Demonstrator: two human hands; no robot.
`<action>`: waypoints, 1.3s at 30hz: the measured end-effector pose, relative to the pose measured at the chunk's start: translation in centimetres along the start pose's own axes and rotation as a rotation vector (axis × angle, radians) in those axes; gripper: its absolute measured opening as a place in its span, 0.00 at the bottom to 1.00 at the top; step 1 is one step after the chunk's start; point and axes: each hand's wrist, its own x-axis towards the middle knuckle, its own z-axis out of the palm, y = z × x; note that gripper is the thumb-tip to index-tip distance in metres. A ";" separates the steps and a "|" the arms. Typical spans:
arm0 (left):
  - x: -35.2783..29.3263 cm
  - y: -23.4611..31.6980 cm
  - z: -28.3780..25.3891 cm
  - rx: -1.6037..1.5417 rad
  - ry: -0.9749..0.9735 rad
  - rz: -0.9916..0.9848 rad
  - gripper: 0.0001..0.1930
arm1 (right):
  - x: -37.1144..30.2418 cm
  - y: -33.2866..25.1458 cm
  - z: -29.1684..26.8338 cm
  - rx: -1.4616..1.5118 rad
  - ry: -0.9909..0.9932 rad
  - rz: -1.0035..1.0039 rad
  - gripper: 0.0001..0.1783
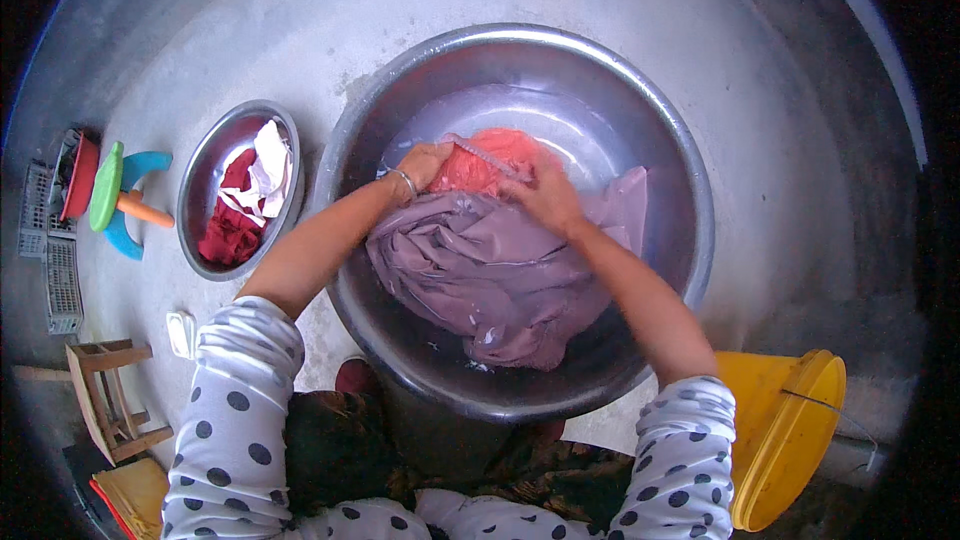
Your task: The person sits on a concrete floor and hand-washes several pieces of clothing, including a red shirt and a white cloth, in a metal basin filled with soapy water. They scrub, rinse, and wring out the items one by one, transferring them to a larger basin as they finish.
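A wide metal basin point(690, 190) stands in front of me with some water in it. Inside lies a heap of wet mauve cloth point(480, 265), and a coral-red garment point(505, 152) sits against its far side. My left hand point(425, 164) grips the coral garment at its left end, fingers closed on the pale edge. On the other end, my right hand point(547, 198) has its fingers closed on the same edge, which runs stretched between the two hands. The right wrist hangs over the mauve cloth.
A smaller metal basin point(187, 195) with dark red and white clothes is at the left. Farther left are a green, blue and orange plastic stool point(108, 185), grey crates point(62, 285) and a wooden stool point(105, 400). A yellow bucket point(790, 440) lies near my right elbow.
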 end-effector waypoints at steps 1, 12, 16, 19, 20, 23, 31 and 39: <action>-0.2 0.4 0.0 0.024 0.007 0.042 0.28 | 0.1 -0.1 1.1 -0.067 0.030 -0.052 0.20; 0.6 -0.8 0.8 -0.002 0.168 0.085 0.25 | 7.3 1.4 1.0 0.575 0.614 0.262 0.12; 1.3 -1.1 2.0 0.065 0.387 -0.106 0.27 | 5.8 1.1 3.8 0.345 0.429 -0.130 0.15; 2.0 -2.5 1.8 -0.198 0.217 -0.352 0.25 | 2.9 0.5 5.8 -0.190 0.196 -0.171 0.13; 1.4 -1.2 2.3 -0.418 0.119 -0.383 0.23 | 2.8 1.7 6.0 -0.146 0.181 -0.158 0.14; 0.3 1.7 1.9 -1.050 -0.145 -0.185 0.17 | 4.4 4.1 5.5 0.115 -0.017 -0.023 0.16; -0.4 2.3 0.0 -0.457 0.132 0.188 0.05 | 5.0 3.1 -2.6 0.178 0.176 0.110 0.08; 1.0 8.1 -5.9 -0.303 0.489 0.375 0.06 | 5.9 -0.9 -12.1 -0.033 0.617 -0.060 0.10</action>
